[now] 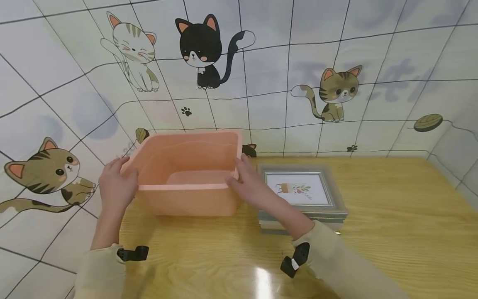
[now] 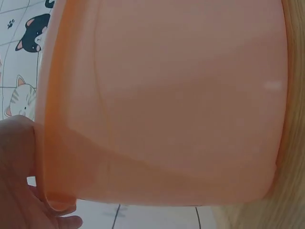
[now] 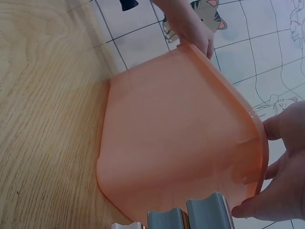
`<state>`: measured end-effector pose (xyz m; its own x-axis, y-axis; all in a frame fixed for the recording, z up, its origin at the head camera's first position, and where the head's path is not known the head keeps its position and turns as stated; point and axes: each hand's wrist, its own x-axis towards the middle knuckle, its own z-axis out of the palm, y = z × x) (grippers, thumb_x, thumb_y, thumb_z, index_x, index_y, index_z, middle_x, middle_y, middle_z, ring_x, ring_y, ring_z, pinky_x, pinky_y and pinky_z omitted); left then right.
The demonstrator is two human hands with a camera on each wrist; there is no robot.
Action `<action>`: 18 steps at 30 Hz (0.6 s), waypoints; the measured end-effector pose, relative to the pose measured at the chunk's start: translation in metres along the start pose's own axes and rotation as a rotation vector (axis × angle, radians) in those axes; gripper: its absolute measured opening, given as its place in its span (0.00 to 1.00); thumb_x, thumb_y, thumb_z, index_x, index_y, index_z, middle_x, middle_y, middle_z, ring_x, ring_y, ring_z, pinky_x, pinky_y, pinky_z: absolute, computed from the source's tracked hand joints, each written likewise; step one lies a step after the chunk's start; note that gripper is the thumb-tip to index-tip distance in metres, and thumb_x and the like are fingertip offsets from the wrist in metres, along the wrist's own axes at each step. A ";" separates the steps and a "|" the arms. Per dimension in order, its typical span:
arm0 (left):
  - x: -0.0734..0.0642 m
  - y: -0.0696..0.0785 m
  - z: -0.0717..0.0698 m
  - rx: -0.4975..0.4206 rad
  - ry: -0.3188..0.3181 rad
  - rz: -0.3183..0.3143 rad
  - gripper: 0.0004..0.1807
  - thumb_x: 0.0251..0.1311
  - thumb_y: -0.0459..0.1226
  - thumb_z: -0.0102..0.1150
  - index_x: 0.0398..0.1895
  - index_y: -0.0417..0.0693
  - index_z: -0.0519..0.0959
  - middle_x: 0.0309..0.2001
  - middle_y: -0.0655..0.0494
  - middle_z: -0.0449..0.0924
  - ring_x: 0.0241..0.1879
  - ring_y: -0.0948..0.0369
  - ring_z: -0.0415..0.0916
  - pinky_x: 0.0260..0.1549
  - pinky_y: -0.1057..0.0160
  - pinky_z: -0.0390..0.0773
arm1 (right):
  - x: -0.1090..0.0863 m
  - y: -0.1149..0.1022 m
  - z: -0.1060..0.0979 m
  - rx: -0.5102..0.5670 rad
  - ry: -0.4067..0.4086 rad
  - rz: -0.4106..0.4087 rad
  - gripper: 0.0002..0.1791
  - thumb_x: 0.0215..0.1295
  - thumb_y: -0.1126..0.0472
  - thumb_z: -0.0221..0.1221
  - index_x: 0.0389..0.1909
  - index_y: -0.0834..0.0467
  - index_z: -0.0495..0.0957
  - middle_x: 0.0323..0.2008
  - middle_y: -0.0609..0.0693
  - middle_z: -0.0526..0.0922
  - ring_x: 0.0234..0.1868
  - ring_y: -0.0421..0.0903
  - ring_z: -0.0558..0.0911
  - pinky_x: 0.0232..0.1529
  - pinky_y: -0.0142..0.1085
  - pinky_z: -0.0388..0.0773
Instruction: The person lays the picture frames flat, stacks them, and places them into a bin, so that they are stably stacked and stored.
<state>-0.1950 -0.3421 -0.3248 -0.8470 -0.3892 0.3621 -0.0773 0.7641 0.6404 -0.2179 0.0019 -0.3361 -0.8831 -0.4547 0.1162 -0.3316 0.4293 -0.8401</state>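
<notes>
Fingers of the left hand (image 1: 118,182) and right hand (image 1: 247,182) grip opposite ends of the pink bin (image 1: 186,201), its long axis running between them on the counter (image 1: 392,199), left of the stacked frames (image 1: 302,189) (nearer the right hand).

head cam looking fwd + down over bin (image 1: 188,201), table (image 1: 396,216) + wall (image 1: 269,66), L wrist cam (image 1: 133,253) facing bin v. close, R wrist cam (image 1: 296,260) facing it from farther off, both running sideways, head + R cams sharing frames (image 1: 300,189)
</notes>
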 end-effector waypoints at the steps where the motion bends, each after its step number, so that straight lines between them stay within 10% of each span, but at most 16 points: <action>1: 0.002 -0.002 0.001 -0.009 -0.018 -0.019 0.29 0.73 0.40 0.46 0.73 0.37 0.68 0.73 0.33 0.61 0.74 0.35 0.53 0.69 0.34 0.54 | 0.000 0.000 0.000 0.003 0.004 0.001 0.39 0.79 0.53 0.51 0.80 0.66 0.47 0.81 0.63 0.34 0.80 0.59 0.41 0.76 0.56 0.47; 12: 0.001 -0.008 0.014 0.040 -0.092 -0.101 0.34 0.76 0.48 0.39 0.79 0.41 0.59 0.76 0.36 0.59 0.74 0.33 0.52 0.71 0.34 0.48 | 0.004 0.002 -0.004 -0.131 -0.060 0.025 0.37 0.81 0.54 0.38 0.81 0.65 0.37 0.79 0.63 0.25 0.80 0.55 0.34 0.77 0.52 0.36; 18: 0.001 0.000 0.018 -0.040 -0.084 -0.158 0.36 0.75 0.49 0.43 0.81 0.44 0.57 0.77 0.38 0.58 0.75 0.35 0.49 0.71 0.35 0.50 | 0.008 0.004 -0.025 -0.278 -0.138 -0.016 0.38 0.81 0.54 0.34 0.80 0.68 0.33 0.78 0.69 0.26 0.79 0.59 0.39 0.77 0.48 0.49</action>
<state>-0.2055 -0.3332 -0.3360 -0.8672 -0.4570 0.1978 -0.1937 0.6754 0.7116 -0.2350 0.0197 -0.3251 -0.8297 -0.5569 0.0394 -0.4404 0.6096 -0.6591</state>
